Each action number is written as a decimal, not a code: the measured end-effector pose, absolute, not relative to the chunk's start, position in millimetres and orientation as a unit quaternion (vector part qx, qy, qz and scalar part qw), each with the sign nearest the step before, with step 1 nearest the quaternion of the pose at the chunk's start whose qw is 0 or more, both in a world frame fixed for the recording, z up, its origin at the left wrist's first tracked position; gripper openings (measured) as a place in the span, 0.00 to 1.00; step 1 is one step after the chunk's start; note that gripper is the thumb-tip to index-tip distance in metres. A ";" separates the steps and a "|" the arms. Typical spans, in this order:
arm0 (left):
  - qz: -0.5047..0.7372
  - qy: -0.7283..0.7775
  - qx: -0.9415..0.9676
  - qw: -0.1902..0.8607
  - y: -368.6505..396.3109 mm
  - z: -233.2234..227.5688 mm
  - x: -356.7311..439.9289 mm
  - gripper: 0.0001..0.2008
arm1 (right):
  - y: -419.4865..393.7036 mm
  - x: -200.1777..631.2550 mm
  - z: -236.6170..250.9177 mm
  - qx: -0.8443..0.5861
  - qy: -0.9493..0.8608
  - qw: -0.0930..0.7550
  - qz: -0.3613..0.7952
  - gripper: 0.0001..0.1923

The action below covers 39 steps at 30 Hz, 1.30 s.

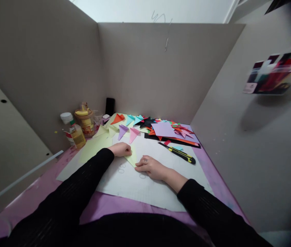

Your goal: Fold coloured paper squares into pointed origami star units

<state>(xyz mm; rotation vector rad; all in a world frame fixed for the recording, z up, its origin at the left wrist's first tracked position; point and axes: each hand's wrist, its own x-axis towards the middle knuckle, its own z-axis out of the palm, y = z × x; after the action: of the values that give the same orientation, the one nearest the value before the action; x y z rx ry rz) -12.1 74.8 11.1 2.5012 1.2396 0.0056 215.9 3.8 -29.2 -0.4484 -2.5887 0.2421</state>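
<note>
A pale yellow folded paper (132, 157) lies between my hands on a large white sheet (161, 195) with printed numbers. My left hand (121, 149) is curled closed at the paper's upper left side, its fingertips partly hidden. My right hand (152, 167), with a ring on one finger, presses its fingers together on the paper's lower right corner. Just beyond, a purple folded paper piece (123, 131) and a pink folded piece (134, 134) lie side by side. To the right is a yellow and black utility knife (181, 154), blade end toward the upper left.
Folded paper pieces in several colours, including an orange one (117, 118), lie at the back. A lilac sheet (164, 129) tops the pile at right. On the left stand a bottle of yellowish liquid (78, 137) and an orange-brown cup (85, 121). Grey partitions (150, 68) enclose the table.
</note>
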 end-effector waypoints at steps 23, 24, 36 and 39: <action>-0.007 0.480 0.872 0.093 67.2 8.1 -8.4 0.13 | -5.8 218.7 -21.2 -0.167 -0.966 0.190 0.047 0.12; -0.008 0.481 0.872 0.093 66.9 8.1 -8.3 0.12 | -7.1 218.3 -20.9 -0.167 -0.968 0.184 0.043 0.12; 0.022 0.483 0.873 0.070 67.6 1.5 -16.6 0.13 | -16.1 213.9 -22.9 -0.149 -0.975 0.152 -0.057 0.07; 0.045 0.515 0.856 0.011 68.0 -4.2 -25.8 0.16 | -16.9 213.6 -23.7 -0.153 -0.974 0.155 -0.065 0.08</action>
<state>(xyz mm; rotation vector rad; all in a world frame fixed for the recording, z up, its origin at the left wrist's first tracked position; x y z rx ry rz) -25.8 68.0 -4.2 2.6700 1.6075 0.1404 213.6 -16.9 -23.7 -0.4378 -2.7899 -0.1868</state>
